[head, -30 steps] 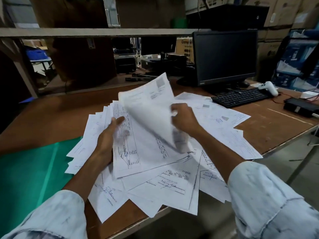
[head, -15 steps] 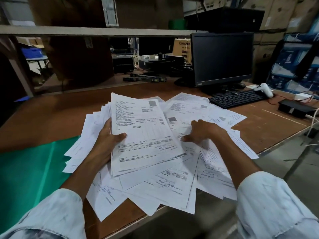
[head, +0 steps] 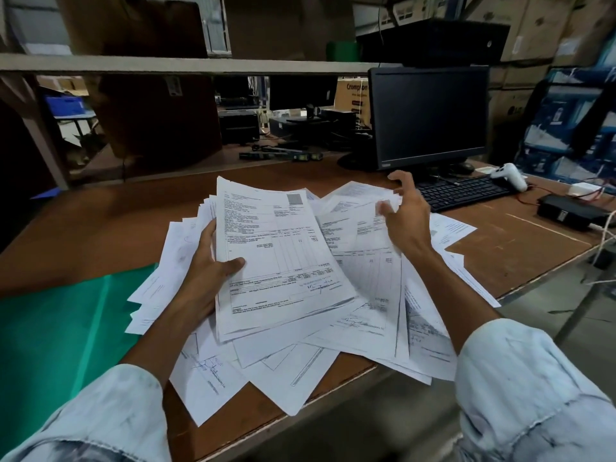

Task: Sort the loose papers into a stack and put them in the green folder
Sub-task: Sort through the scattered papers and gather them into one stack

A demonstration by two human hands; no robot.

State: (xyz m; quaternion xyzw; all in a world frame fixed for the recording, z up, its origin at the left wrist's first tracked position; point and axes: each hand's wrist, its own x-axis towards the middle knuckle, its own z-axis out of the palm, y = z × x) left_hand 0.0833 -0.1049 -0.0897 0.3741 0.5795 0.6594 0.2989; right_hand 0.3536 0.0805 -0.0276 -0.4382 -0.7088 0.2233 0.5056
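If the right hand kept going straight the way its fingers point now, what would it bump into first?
The right hand points away across the desk, fingers spread above the loose papers. Straight on, it would probably meet the base of the monitor first, with the keyboard just to its right; depth is hard to judge.

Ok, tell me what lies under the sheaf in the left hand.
Under the sheaf gripped by the left hand, more loose papers fan out across the desk, some overhanging its front edge. How many lie directly beneath is hidden by the sheaf.
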